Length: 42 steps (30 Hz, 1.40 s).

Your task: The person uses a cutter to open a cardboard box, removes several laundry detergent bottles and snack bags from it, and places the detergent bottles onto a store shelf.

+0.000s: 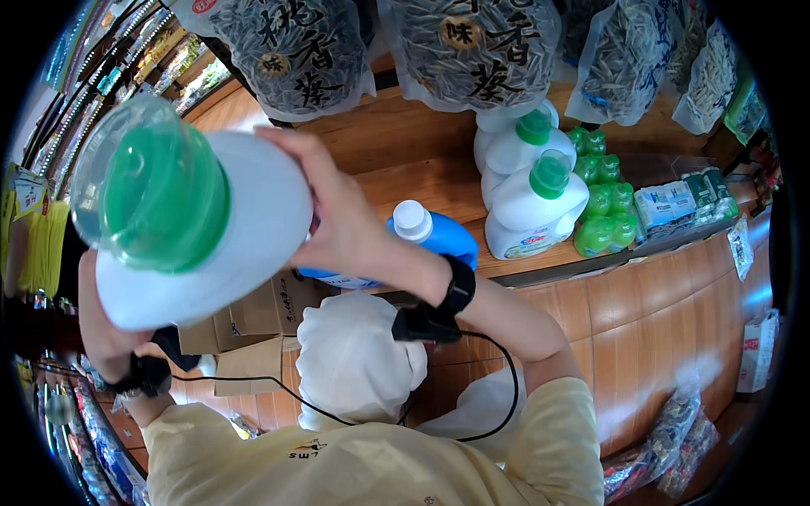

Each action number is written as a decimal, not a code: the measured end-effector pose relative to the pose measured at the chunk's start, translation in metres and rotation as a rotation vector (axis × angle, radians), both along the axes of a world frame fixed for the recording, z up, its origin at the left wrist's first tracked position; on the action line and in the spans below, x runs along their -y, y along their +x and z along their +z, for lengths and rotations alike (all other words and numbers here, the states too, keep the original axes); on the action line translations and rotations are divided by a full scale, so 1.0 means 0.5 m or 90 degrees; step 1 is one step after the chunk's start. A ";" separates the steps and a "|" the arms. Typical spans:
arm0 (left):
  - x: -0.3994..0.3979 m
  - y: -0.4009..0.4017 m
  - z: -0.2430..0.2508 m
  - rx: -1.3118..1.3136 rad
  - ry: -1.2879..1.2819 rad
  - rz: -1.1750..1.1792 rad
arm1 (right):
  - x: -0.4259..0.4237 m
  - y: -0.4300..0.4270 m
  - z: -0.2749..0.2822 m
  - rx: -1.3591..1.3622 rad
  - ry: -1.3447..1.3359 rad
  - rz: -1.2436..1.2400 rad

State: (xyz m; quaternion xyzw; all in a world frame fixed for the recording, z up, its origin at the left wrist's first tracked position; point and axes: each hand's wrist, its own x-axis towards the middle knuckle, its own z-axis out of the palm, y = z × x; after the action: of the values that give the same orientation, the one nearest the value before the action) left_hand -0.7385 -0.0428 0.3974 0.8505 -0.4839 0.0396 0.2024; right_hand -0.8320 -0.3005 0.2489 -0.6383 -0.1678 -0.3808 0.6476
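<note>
A large white plastic bottle with a green cap is held up close to the camera at the left. My right hand grips its right side, the fingertips partly behind it. At the bottle's lower left my left hand supports it, mostly hidden by the bottle. Below my right forearm a blue bottle with a white cap stands on the wooden shelf, partly covered by the arm. Further right on that shelf, similar white bottles with green caps stand in a row.
Shrink-wrapped green bottles and small packs occupy the shelf's right end. Bags of sunflower seeds hang above. An open cardboard box sits below the shelf. Filled plastic bags lie at lower right. Cables run from both wristbands.
</note>
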 end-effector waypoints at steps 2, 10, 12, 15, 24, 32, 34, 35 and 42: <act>0.064 0.040 -0.002 -0.012 -0.009 -0.077 | 0.041 0.023 0.000 0.038 -0.066 -0.058; 0.213 0.243 -0.153 -0.058 0.018 -0.174 | 0.167 0.075 -0.060 -0.045 -0.282 -0.194; 0.243 0.283 -0.191 -0.016 0.035 -0.222 | 0.185 0.083 -0.088 -0.060 -0.302 -0.223; 0.290 0.281 -0.224 -0.051 0.116 -0.200 | 0.210 0.089 -0.129 -0.106 -0.334 -0.236; 0.424 0.385 -0.423 -0.316 0.162 -0.323 | 0.301 0.108 -0.244 -0.282 -0.274 -0.147; 0.549 0.400 -0.591 -0.328 0.165 -0.391 | 0.387 0.128 -0.396 -0.383 -0.277 -0.280; 0.555 0.384 -0.582 -0.422 0.147 -0.349 | 0.383 0.127 -0.390 -0.344 -0.276 -0.322; 0.559 0.377 -0.581 -0.510 0.124 -0.304 | 0.386 0.126 -0.384 -0.350 -0.273 -0.323; 0.551 0.411 -0.597 -0.417 0.149 -0.301 | 0.330 0.137 -0.319 -0.532 -0.275 -0.353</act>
State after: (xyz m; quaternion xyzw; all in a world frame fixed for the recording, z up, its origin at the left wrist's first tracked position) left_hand -0.5330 -0.3183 0.0988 0.7010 -0.5772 -0.3355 0.2509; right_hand -0.7636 -0.4654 0.0896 -0.8743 0.2042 -0.2080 0.3882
